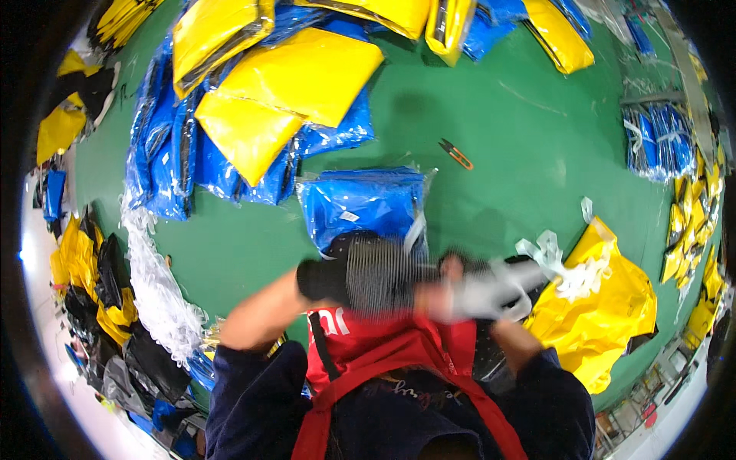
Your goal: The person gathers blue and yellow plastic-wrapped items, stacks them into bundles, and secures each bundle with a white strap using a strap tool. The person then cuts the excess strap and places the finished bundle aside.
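In front of my apron lies a folded blue sheet-like item in a clear plastic bag [360, 203], with a small white label on it. My left hand [377, 276], in a black and grey glove, is at the bag's near edge; motion smears its fingers. To its right, my right hand [491, 287] is also gloved and blurred. A whitish strip [468, 297] runs across that hand, too smeared to show how it is held. Beside the right hand, a bunch of white strips [583, 277] rests on a crumpled yellow item [606, 314].
Yellow folded packages [291, 77] are piled over blue bagged ones [165, 169] at the far left. Orange-handled thread snips [458, 155] lie on the green table [521, 169]. A heap of white strips [157, 284] hangs at the left edge; a blue bundle [659, 142] sits far right.
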A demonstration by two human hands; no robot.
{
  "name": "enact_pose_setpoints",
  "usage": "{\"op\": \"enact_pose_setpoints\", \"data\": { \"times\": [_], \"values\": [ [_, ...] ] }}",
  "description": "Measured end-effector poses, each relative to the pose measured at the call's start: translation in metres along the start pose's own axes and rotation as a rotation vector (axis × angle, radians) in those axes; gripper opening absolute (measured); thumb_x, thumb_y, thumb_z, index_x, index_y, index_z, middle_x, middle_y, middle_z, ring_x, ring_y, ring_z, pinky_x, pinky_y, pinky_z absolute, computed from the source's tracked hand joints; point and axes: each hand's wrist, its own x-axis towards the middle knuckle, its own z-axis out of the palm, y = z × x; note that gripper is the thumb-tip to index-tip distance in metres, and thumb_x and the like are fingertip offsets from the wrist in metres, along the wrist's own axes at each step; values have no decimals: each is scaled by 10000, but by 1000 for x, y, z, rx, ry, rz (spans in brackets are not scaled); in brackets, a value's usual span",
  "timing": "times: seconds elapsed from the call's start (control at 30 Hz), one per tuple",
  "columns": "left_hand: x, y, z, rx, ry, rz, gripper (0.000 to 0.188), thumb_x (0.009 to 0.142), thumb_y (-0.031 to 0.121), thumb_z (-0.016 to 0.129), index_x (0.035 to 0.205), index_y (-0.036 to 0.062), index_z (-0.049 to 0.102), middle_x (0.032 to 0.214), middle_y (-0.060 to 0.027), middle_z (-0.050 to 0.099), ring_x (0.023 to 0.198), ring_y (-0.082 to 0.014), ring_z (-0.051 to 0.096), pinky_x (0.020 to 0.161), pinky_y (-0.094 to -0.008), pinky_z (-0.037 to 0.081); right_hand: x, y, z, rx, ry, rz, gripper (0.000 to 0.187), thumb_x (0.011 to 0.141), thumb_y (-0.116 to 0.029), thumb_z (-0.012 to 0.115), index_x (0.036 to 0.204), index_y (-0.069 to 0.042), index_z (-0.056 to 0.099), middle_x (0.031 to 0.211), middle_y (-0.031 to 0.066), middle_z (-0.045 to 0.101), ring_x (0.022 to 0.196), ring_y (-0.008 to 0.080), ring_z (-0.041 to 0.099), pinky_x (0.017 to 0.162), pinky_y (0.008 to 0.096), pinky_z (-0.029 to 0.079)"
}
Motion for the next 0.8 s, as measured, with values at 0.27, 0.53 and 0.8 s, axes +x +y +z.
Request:
{"op": "enact_pose_setpoints", "data": {
  "times": [0.27,0.53,0.8],
  "values": [
    [-133,-78,128,-234,373,-809,318,838,329,520,798,22,593,635,-101,592,619,-215,601,534,-330,455,312,108,92,351,61,200,366,869,-448,446,742,-112,516,620,33,495,536,155,493,514,281,405],
    [-132,-84,169,128,1062,-801,374,800,293,589,1016,-3,516,616,-156,567,554,-330,565,492,-408,428,10,12,81,-753,249,-362,410,833,-232,520,1178,-17,467,1149,235,481,1033,379,474,865,464,389],
    [-139,-97,133,683,949,-850,158,791,245,522,790,102,590,656,-107,562,585,-298,560,501,-414,441,-32,-33,-59,-482,-230,433,233,858,-225,469,947,-32,566,881,173,563,776,285,557,675,410,433]
  ]
}}
